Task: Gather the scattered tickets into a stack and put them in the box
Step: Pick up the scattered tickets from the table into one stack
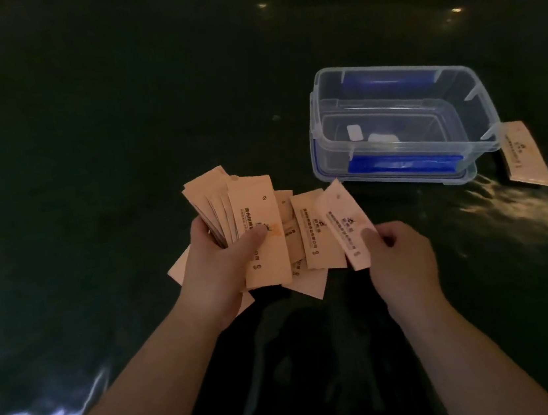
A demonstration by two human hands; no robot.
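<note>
My left hand (219, 265) grips a fanned stack of pale pink tickets (227, 206), thumb pressed on the top one. A single ticket (341, 219) is pinched by its lower right corner in my right hand (401, 253), tilted beside the stack. Several loose tickets (311, 271) lie on the dark surface between and under my hands. The clear plastic box (482, 113) with blue clips stands open to the upper right, two small white pieces on its bottom. Another small pile of tickets (523, 152) lies against the box's right side.
A dark green glossy sheet (87, 161) covers the surface, wrinkled and shiny at the right and lower left. The sheet's far edge runs along the top, with a brownish area beyond it. The box seems to rest on its lid.
</note>
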